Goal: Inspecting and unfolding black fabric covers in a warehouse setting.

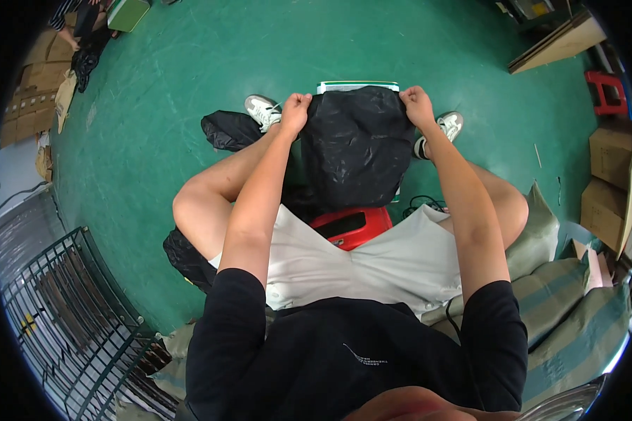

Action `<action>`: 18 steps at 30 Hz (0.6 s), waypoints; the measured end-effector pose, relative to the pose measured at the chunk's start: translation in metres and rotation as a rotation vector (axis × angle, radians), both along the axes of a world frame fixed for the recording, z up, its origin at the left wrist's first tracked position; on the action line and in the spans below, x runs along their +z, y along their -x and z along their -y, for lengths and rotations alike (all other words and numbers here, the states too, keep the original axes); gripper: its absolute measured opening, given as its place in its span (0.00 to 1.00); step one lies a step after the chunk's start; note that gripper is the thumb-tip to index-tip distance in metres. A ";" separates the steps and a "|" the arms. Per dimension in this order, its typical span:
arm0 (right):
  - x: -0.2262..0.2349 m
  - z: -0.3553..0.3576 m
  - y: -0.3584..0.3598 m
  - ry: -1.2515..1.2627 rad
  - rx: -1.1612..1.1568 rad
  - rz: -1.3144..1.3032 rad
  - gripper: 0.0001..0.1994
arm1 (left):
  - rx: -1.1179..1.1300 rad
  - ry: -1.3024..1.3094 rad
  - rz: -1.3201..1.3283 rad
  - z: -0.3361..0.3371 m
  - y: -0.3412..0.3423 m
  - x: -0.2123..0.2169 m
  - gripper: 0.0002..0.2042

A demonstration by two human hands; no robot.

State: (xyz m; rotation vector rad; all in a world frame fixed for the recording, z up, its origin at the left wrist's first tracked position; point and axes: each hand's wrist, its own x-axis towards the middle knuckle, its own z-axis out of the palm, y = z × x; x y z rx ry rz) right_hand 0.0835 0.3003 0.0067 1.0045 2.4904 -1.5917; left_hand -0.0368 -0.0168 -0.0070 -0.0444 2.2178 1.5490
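Progress so far: a flat white-and-green item [358, 87] is already mostly inside the black plastic bag [357, 144]; only its far edge shows above the bag's mouth, so by my reading the covering is well along but not finished.
What is left: the bag's mouth is not yet past that last strip of the item, and nothing in view shows it sealed or folded over.
Second bag: another black bag [229, 130] lies crumpled on the green floor [189, 63], just left of the left shoe [263, 110], untouched.
Left hand: the left hand [295, 111] is closed in a fist on the bag's upper left corner, knuckles up, pinching the plastic.
Left arm: stretched forward and nearly straight, passing over the left knee.
Bag position: it hangs between the two hands, in front of the knees and over the red stool [351, 226], its lower part drooping toward the lap.
Right hand: the right hand [417, 105] is clamped on the bag's upper right corner, fingers curled over the edge.
Right arm: extended forward like the left, elbow slightly bent, above the right knee and near the right shoe [448, 126].
Surroundings: cardboard boxes [611, 182] stand well apart at the right.
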 end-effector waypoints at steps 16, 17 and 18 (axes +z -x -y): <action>-0.051 -0.025 0.047 0.187 -0.283 0.146 0.10 | 0.140 0.071 0.298 -0.028 0.043 -0.050 0.19; -0.052 -0.023 0.045 0.188 -0.320 0.176 0.10 | 0.168 0.103 0.353 -0.026 0.039 -0.052 0.21; -0.053 -0.020 0.039 0.189 -0.319 0.177 0.10 | 0.169 0.104 0.354 -0.025 0.033 -0.052 0.21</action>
